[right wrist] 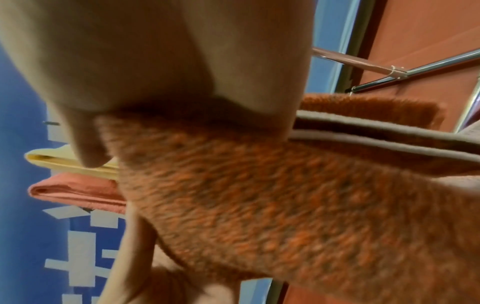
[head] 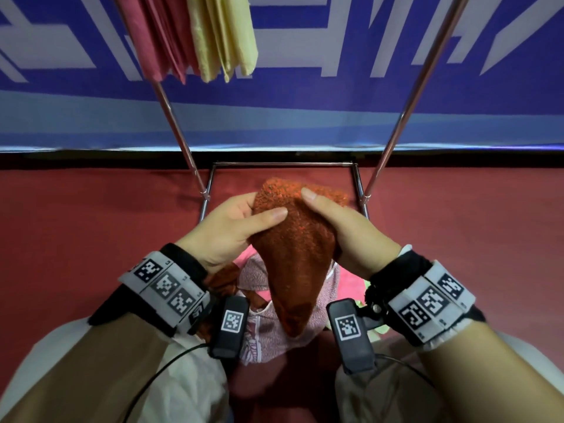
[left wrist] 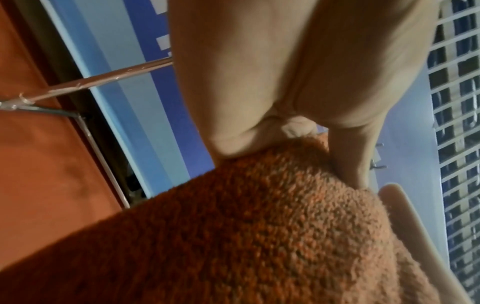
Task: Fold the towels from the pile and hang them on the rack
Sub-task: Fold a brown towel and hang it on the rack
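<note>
Metal rack (head: 402,117) at the far side, pink towel (head: 158,35) and yellow towel (head: 222,35) hung on its left; fuzzy orange towel (head: 293,254) held up above the pile (head: 262,331) near me, drooping to a point; left hand (head: 232,230) and right hand (head: 345,236) each pinch its top, thumbs on the near face.

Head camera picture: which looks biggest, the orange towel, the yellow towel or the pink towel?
1. The orange towel, though it is nearest the camera.
2-3. The pink towel and yellow towel on the rack look about alike; both are cut off at the top.
</note>
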Demonstrator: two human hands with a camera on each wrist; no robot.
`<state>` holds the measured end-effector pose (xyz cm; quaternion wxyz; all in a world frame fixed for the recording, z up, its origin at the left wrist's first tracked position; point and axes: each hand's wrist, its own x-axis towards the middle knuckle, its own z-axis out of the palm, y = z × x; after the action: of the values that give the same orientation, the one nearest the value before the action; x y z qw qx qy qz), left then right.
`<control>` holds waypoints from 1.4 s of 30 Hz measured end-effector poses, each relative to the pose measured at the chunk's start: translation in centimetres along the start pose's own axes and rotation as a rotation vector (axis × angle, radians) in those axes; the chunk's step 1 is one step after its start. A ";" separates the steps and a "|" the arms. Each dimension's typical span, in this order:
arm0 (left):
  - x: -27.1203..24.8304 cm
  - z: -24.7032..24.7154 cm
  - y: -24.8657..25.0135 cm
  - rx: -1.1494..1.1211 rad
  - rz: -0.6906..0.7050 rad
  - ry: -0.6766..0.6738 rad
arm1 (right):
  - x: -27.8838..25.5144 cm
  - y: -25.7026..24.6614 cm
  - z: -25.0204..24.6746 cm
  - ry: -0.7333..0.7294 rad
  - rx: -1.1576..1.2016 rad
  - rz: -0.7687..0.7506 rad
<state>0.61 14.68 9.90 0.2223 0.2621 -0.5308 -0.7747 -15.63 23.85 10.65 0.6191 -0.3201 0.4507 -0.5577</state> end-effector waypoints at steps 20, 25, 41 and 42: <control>0.7 -0.6 -1.9 0.302 0.037 0.041 | 0.2 -0.3 0.2 0.178 -0.299 -0.354; 1.2 -0.6 -2.7 0.289 0.018 0.121 | 0.1 -0.7 0.2 0.189 -0.340 -0.397; 1.0 -0.5 -2.1 0.001 -0.026 0.110 | 0.0 -0.6 0.1 0.129 -0.074 -0.155; 0.9 -0.5 -2.1 0.018 -0.024 0.097 | 0.1 -0.5 0.1 0.143 -0.057 -0.141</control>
<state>0.11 14.48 7.59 0.2363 0.3078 -0.5234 -0.7586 -15.72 23.64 11.15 0.5351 -0.3279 0.4858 -0.6084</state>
